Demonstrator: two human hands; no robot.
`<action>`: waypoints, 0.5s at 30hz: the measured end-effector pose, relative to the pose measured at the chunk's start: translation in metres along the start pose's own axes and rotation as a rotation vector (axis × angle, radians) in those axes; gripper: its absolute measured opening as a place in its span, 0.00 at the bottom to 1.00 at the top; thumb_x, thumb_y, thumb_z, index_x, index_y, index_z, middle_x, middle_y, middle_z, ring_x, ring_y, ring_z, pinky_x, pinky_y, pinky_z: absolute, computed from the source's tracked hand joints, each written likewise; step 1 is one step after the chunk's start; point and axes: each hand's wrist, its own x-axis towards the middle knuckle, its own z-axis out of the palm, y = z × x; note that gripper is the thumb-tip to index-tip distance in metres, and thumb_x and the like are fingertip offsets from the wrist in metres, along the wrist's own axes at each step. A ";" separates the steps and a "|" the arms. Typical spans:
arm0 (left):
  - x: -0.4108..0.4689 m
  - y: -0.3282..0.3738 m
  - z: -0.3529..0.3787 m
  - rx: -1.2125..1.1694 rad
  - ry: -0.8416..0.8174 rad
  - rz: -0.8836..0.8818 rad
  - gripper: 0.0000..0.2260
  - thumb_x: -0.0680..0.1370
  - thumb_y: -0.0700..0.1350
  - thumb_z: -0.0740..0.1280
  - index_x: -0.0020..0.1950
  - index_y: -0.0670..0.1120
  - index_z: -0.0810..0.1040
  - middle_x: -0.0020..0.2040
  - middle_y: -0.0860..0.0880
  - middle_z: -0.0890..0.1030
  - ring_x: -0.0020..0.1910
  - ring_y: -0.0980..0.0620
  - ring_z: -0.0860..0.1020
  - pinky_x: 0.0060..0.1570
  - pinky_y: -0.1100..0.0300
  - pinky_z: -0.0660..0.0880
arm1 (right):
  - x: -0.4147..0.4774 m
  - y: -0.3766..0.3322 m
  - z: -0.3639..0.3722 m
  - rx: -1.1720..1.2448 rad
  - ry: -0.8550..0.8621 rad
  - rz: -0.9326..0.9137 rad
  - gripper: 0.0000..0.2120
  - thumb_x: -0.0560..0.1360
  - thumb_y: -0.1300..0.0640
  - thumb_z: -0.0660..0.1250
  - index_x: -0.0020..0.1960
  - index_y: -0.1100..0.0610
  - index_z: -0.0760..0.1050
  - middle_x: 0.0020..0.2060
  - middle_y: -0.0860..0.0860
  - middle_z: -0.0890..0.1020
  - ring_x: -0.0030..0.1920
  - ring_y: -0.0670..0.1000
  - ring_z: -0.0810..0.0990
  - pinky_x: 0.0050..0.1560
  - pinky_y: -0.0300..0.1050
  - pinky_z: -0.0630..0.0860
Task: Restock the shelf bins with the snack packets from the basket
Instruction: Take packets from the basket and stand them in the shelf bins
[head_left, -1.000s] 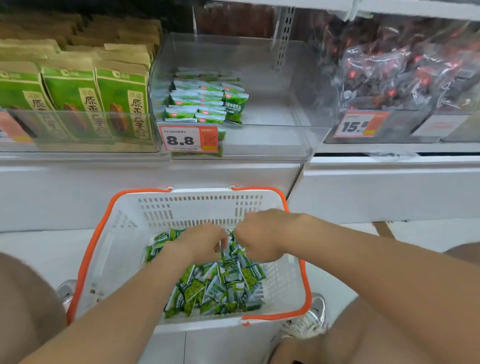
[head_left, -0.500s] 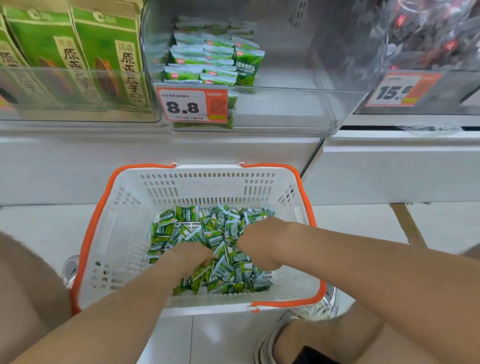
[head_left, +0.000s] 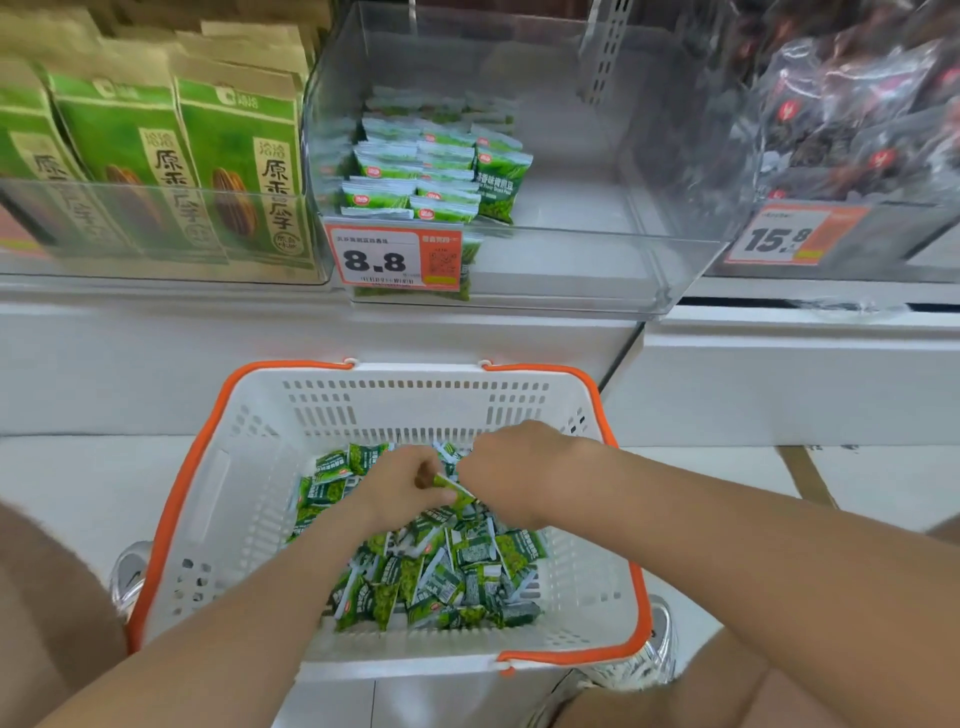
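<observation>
A white basket (head_left: 249, 499) with an orange rim stands on the floor below the shelf, holding several small green snack packets (head_left: 441, 577). Both my hands are inside it, near the far end of the pile. My left hand (head_left: 400, 488) is closed around green packets, one sticking out toward the right. My right hand (head_left: 511, 467) is curled, touching that packet; what it holds is hidden. Above, a clear shelf bin (head_left: 571, 234) holds stacked green packets (head_left: 426, 171) on its left side; its right half is bare.
A price tag reading 8.8 (head_left: 392, 257) hangs on the bin's front. Left of it stand green seed bags (head_left: 234, 166) in another bin. To the right is a bin of dark red-marked packets (head_left: 857, 119) with a 15.8 tag (head_left: 779, 236). My knees flank the basket.
Both hands dipped into the pile half a second ago and have since lifted and come together at the far end of the basket, the left one holding packets.
</observation>
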 end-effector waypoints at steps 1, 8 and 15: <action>0.001 0.012 -0.006 -0.139 0.046 0.012 0.13 0.76 0.51 0.78 0.44 0.45 0.77 0.41 0.43 0.80 0.38 0.48 0.78 0.43 0.44 0.79 | -0.003 0.003 -0.006 0.043 0.026 0.028 0.10 0.81 0.66 0.63 0.46 0.57 0.64 0.40 0.52 0.67 0.37 0.53 0.73 0.38 0.48 0.73; -0.015 0.103 -0.053 -0.755 0.235 0.077 0.10 0.82 0.37 0.70 0.61 0.46 0.85 0.59 0.40 0.82 0.51 0.47 0.87 0.50 0.51 0.85 | -0.025 0.047 -0.033 0.371 0.250 0.306 0.09 0.82 0.56 0.64 0.58 0.60 0.74 0.58 0.58 0.79 0.53 0.59 0.78 0.48 0.48 0.75; -0.043 0.157 -0.080 -0.646 0.533 0.247 0.06 0.82 0.36 0.69 0.50 0.45 0.82 0.50 0.47 0.83 0.50 0.43 0.82 0.44 0.48 0.85 | -0.033 0.050 -0.051 1.122 0.649 0.414 0.11 0.78 0.55 0.69 0.57 0.59 0.80 0.36 0.52 0.82 0.32 0.51 0.78 0.30 0.38 0.70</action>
